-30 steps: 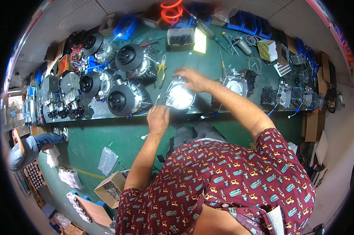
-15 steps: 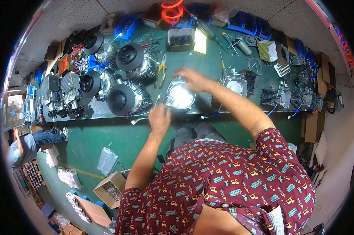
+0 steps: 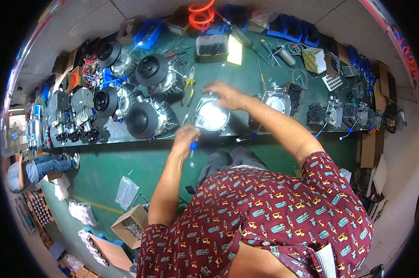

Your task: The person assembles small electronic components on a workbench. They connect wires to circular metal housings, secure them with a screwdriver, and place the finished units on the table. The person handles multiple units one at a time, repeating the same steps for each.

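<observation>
Metal cover (image 3: 212, 114), shiny and round, flat on the green table (image 3: 246, 69) near its front edge. Right hand (image 3: 225, 95) laid over the far rim, fingers spread and touching. Left hand (image 3: 185, 137) just at the near side, fingers closed on a small blue-handled tool (image 3: 192, 146) (tip too blurred to make out). Black round motors (image 3: 144, 118) just left; pliers (image 3: 189, 85) beyond.

Long green table (image 3: 246, 69) along a pale pegboard wall (image 3: 140, 9). Green floor (image 3: 112, 162) below, cardboard boxes (image 3: 131, 224) and plastic bags (image 3: 125, 191) scattered. Bright overhead light.
</observation>
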{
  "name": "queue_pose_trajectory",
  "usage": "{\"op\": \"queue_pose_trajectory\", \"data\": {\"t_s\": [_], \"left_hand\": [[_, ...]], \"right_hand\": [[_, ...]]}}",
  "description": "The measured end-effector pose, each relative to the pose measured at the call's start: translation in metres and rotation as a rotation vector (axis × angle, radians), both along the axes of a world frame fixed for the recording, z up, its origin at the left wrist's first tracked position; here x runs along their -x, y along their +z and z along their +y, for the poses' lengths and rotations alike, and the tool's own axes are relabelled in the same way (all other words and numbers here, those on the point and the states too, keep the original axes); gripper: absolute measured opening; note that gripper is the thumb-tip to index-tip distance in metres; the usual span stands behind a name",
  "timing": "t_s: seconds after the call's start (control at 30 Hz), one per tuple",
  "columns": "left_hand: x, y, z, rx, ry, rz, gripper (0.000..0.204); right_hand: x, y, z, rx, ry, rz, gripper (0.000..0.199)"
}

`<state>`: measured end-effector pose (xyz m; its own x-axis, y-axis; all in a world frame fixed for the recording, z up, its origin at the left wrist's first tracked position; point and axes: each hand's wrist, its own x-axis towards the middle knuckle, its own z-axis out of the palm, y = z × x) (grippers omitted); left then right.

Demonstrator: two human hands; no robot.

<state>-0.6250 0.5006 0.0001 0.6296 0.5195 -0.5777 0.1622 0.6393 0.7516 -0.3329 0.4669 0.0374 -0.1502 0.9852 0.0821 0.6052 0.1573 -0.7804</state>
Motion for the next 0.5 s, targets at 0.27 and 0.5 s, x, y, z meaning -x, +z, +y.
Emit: {"op": "queue_pose_trajectory", "data": {"t_s": [0.27, 0.5], "left_hand": [[-0.003, 0.012, -0.018, -0.499, -0.016, 0.268, 0.010], [-0.002, 0.013, 0.005, 0.221, -0.056, -0.018, 0.016]], "right_hand": [[0.003, -0.011, 0.006, 0.003, -0.026, -0.011, 0.053], [0.006, -0.006, 0.002, 0.122, -0.068, -0.050, 0.055]]}}
